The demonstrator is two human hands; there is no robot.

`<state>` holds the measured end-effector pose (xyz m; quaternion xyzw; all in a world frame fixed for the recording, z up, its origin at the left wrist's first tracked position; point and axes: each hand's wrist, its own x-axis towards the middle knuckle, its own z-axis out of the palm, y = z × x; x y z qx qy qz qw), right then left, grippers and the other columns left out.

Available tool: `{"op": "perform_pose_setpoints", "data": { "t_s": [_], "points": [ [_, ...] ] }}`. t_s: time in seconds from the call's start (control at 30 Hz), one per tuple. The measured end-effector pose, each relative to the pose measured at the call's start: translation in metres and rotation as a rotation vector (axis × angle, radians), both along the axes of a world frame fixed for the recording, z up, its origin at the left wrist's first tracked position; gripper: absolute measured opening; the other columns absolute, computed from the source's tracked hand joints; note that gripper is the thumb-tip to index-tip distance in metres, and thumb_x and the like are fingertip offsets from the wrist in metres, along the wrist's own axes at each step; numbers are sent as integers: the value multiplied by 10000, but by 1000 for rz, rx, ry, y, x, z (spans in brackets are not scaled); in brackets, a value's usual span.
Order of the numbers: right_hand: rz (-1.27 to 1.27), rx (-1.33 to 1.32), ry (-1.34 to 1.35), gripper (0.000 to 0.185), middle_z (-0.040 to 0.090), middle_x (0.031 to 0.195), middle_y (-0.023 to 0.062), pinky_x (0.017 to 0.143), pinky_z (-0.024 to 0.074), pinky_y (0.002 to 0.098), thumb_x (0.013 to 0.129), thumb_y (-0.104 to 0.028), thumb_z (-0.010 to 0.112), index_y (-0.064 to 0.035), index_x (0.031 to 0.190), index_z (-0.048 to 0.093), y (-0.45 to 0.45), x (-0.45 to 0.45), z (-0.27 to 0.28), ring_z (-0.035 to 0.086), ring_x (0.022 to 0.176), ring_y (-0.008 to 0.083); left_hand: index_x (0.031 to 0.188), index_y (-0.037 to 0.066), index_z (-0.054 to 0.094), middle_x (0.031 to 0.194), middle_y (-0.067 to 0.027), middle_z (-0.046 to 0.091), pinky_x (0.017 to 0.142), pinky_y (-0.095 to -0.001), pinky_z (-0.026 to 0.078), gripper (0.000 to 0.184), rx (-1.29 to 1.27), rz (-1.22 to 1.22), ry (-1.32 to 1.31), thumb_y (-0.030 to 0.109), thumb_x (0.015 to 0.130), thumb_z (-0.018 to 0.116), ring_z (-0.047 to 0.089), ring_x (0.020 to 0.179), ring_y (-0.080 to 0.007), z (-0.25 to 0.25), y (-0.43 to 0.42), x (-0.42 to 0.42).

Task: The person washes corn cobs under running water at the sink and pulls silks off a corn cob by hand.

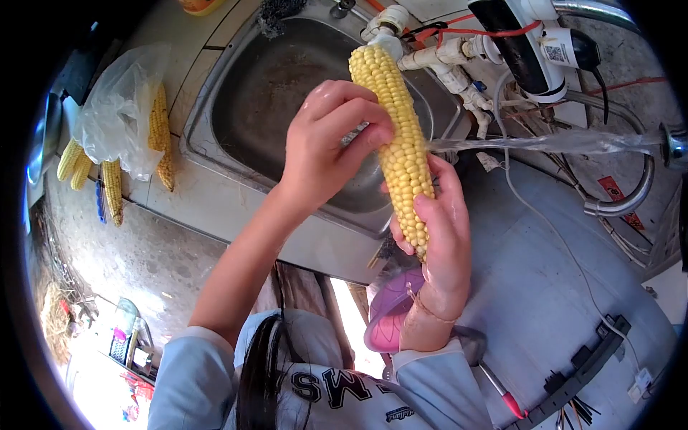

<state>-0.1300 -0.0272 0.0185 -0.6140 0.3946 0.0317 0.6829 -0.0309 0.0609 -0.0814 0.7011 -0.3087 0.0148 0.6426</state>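
A long, husked cob of pale yellow corn (pixel 405 154) is slanting over the near right part of a grey metal sink (pixel 258 136). The right hand (pixel 448 229) is wrapping its fingers and thumb around the lower end, gripping it closed. The left hand (pixel 322 132) is curling, its thumb and fingertips bunching at the kernels midway up; whether they are pinching anything is unclear. A clear stream of water (pixel 545 143) is reaching the cob's side from a metal spout (pixel 674 146). The step in hand seems to be picking over the wet kernels; reaching other rows calls for turning the cob within a steady grip. On the pale tiled surface (pixel 247 215), more yellow cobs (pixel 159 136) are lying around a clear plastic bag (pixel 122 129).
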Motion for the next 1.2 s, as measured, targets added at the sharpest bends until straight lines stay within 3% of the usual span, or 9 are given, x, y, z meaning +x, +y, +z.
{"op": "perform_pose_setpoints", "data": {
  "t_s": [0.13,0.23,0.4,0.5,0.6,0.8,0.83,0.93,1.2],
  "points": [
    [-2,161,-25,431,516,906,114,397,327,188,811,-78,406,-8,1220,291,-9,-7,-3,436,492,72,775,9,514,760,-39,532,624,-248,414,66,77,77,-30,25,771,578,510,712,-158,-5,-6,2],
    [-43,279,-75,456,529,925,159,388,327,194,793,-100,410,-6,1223,291,-11,-11,-4,433,467,94,801,13,473,707,10,432,542,-183,331,200,-98,182,558,115,930,359,358,631,-42,-9,-5,4],
    [-92,343,-98,513,526,936,205,352,319,205,760,-173,423,-2,1224,286,-12,-13,-6,443,442,128,797,9,471,723,-1,447,561,-200,349,147,-81,126,377,108,900,435,386,627,-67,-2,3,-10],
    [-99,371,-135,514,515,915,224,296,310,191,784,-227,421,18,1219,299,-10,-16,-10,439,404,135,750,26,510,662,-53,487,555,-273,394,134,-152,139,321,21,688,628,465,573,-169,5,-5,-25],
    [-112,512,-185,534,503,907,221,296,325,189,792,-247,429,1,1243,286,-12,-23,-15,451,408,144,996,34,481,947,-115,479,759,-282,396,327,-100,153,232,34,690,598,483,893,-208,4,-8,-39],
    [-113,712,-234,550,456,916,257,305,334,187,814,-263,416,-45,1291,252,-10,-36,-19,450,412,146,1294,52,264,1145,-119,413,873,-278,379,620,-538,98,793,64,756,574,426,1030,-176,11,-28,-20],
    [-94,753,-255,544,444,923,267,309,334,184,819,-266,411,-55,1294,250,-10,-38,-20,446,412,142,1304,70,273,1255,-99,362,806,-281,443,521,-508,35,819,82,835,500,506,978,-180,8,-26,-7],
    [-165,804,-261,552,442,919,259,309,330,184,817,-272,417,-49,1294,251,-8,-41,-18,437,409,138,1092,31,504,946,-54,565,649,-227,473,259,-320,-30,793,172,875,494,564,738,-101,10,-24,8],
    [-229,822,-243,512,446,923,250,318,335,182,807,-244,413,-57,1266,287,-12,-51,-19,443,417,141,844,6,586,685,-33,583,572,-218,463,378,-245,-93,1085,307,930,374,560,605,-88,-2,-36,37]
  ]
}}
